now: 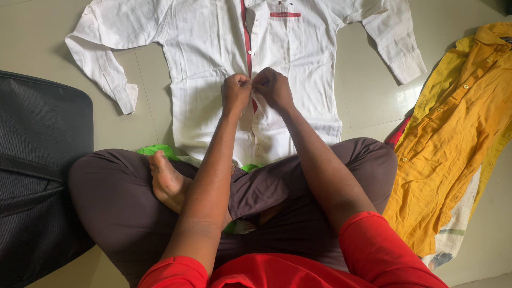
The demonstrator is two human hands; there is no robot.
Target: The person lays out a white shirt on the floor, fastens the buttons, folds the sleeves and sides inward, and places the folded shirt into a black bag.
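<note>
I judge the white shirt (298, 69) soft, light; left hand (235, 92) and right hand (273, 88) pinch its red placket (246, 37), yellow shirt (453, 138) beside

Floor (368, 96): pale glossy tiles, thin grout lines. White long-sleeved shirt (208, 53) spread flat at far centre, front up, red placket strip, sleeves out to left and right. Yellow shirt (453, 138) lying at right, over patterned cloth (458, 224) at its near edge. Black bag (37, 170) at near left. Green cloth (157, 150) peeking out beside white shirt's near hem.
</note>
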